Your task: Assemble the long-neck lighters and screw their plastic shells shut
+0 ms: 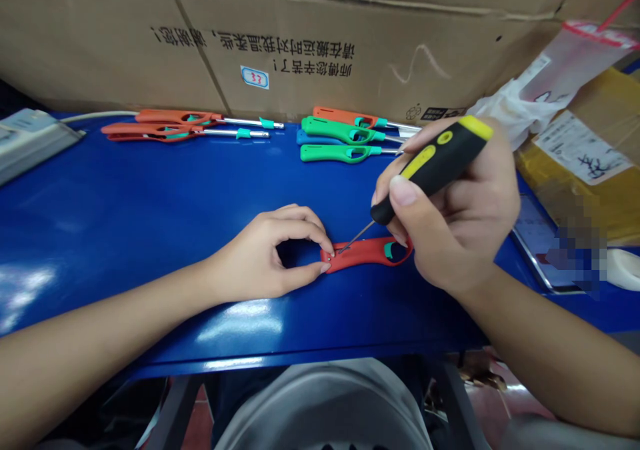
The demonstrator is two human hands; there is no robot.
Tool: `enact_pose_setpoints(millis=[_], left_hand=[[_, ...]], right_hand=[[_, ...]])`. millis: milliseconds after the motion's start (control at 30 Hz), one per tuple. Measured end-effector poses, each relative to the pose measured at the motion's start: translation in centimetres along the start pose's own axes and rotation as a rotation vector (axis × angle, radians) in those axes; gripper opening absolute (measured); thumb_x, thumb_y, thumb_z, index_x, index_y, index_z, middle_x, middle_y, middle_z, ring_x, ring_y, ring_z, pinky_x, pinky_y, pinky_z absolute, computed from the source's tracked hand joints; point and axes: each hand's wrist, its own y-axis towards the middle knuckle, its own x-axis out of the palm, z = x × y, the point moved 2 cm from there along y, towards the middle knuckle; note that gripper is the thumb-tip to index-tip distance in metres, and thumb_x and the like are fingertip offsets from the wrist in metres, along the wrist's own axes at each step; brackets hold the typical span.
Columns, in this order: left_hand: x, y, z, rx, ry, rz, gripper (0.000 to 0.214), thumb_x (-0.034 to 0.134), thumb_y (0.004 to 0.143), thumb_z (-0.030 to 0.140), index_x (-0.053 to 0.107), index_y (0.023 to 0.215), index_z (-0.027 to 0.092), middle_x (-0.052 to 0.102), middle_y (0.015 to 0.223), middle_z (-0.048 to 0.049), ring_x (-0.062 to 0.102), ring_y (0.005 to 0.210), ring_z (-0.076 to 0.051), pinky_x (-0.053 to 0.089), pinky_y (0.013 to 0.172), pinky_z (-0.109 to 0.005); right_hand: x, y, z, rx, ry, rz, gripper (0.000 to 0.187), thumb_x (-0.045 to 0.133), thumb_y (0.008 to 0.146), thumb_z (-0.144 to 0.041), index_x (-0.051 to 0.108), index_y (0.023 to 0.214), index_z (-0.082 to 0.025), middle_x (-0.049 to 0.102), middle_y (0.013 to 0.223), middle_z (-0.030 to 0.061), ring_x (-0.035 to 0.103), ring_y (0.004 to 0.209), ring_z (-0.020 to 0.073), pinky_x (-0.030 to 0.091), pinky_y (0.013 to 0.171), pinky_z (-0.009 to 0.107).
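A red lighter handle (363, 252) with a teal trigger lies on the blue table (150, 190) near its front edge. My left hand (270, 253) pinches the handle's left end between thumb and forefinger. My right hand (457, 213) is closed round a black and yellow screwdriver (433, 163), held tilted. Its thin metal tip touches the handle's left end, right beside my left fingertips. The heel of my right hand covers the handle's right end.
Two red long-nosed lighters (165, 125) lie at the back left. A group of green, red and blue ones (345, 133) lies at the back centre. Cardboard boxes (300, 37) wall the back. A grey box (30, 140) sits far left, bags and a tablet (537, 240) at right.
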Motion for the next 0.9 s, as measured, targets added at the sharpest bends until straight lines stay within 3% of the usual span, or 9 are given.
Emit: enact_pose_setpoints(millis=[267, 433, 567, 700, 900], left_hand=[[0.3, 0.0, -0.5, -0.009, -0.013, 0.017, 0.007, 0.075, 0.092, 0.016, 0.08, 0.092, 0.02, 0.075, 0.096, -0.0032, 0.071, 0.091, -0.014, 0.057, 0.088, -0.027], [0.3, 0.1, -0.4, 0.003, -0.015, 0.021, 0.009, 0.081, 0.087, 0.018, 0.079, 0.096, 0.019, 0.075, 0.097, -0.0031, 0.071, 0.092, -0.015, 0.056, 0.09, -0.027], [0.3, 0.1, -0.3, 0.035, 0.027, 0.023, 0.022, 0.087, 0.082, 0.022, 0.077, 0.102, 0.018, 0.075, 0.1, -0.0038, 0.071, 0.094, -0.017, 0.056, 0.091, -0.029], [0.3, 0.0, -0.4, 0.045, 0.041, 0.019, 0.02, 0.086, 0.084, 0.022, 0.077, 0.101, 0.018, 0.076, 0.102, -0.0045, 0.07, 0.096, -0.017, 0.056, 0.093, -0.03], [0.3, 0.0, -0.5, 0.022, 0.03, 0.007, 0.016, 0.086, 0.084, 0.023, 0.078, 0.097, 0.02, 0.075, 0.099, -0.0039, 0.07, 0.094, -0.017, 0.057, 0.091, -0.031]], right_hand=[[0.2, -0.2, 0.1, -0.025, -0.017, -0.078, 0.02, 0.072, 0.089, -0.02, 0.059, 0.103, -0.025, 0.065, 0.095, 0.0019, 0.059, 0.066, 0.0114, 0.051, 0.044, 0.02], [0.2, -0.2, 0.1, -0.036, 0.003, -0.061, 0.021, 0.073, 0.087, -0.019, 0.059, 0.102, -0.024, 0.065, 0.099, 0.0036, 0.061, 0.069, 0.0118, 0.053, 0.046, 0.02], [0.2, -0.3, 0.6, -0.02, 0.012, -0.097, 0.023, 0.077, 0.089, -0.027, 0.06, 0.104, -0.026, 0.067, 0.095, 0.0021, 0.06, 0.063, 0.0114, 0.049, 0.041, 0.02], [0.2, -0.4, 1.0, -0.011, 0.01, -0.102, 0.036, 0.086, 0.083, -0.045, 0.061, 0.104, -0.029, 0.069, 0.085, -0.0008, 0.057, 0.054, 0.0107, 0.046, 0.038, 0.022], [0.1, -0.5, 1.1, -0.007, -0.006, -0.098, 0.036, 0.086, 0.082, -0.048, 0.063, 0.105, -0.031, 0.07, 0.082, -0.0014, 0.058, 0.052, 0.0124, 0.046, 0.035, 0.023]])
